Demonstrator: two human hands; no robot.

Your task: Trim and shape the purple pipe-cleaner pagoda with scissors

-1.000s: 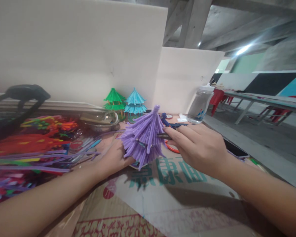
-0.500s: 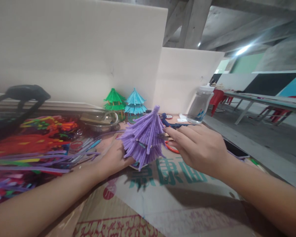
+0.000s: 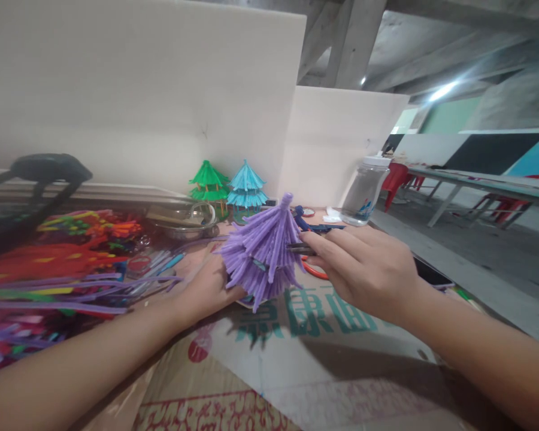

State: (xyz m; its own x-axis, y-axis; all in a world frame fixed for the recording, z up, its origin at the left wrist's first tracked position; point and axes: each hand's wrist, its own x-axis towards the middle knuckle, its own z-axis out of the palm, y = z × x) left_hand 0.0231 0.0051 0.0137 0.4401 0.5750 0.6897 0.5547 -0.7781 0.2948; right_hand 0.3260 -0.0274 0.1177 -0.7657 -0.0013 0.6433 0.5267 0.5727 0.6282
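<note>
A purple pavilion model (image 3: 267,251) of fuzzy pipe cleaners, with a tiered roof, tilts above the cardboard in the middle. My left hand (image 3: 211,278) is closed on its lower left side; the fingertips are hidden behind it. From the right, my right hand (image 3: 363,263) pinches metal tweezers (image 3: 299,248), whose tips reach in among the purple strands of the roof. Behind the model stand a green pavilion (image 3: 209,181) and a light blue pavilion (image 3: 246,185), made the same way.
Loose coloured pipe cleaners (image 3: 72,257) pile up at left, beside a metal bowl (image 3: 179,218). A clear water bottle (image 3: 363,191) stands back right. Orange-handled scissors (image 3: 314,269), a dark tool (image 3: 326,227) and a phone (image 3: 431,272) lie near my right hand. Printed cardboard (image 3: 269,365) covers the front.
My right hand has shifted very slightly, and more of the tweezers' tips shows against the roof. The purple pavilion and my left hand stay almost where they were.
</note>
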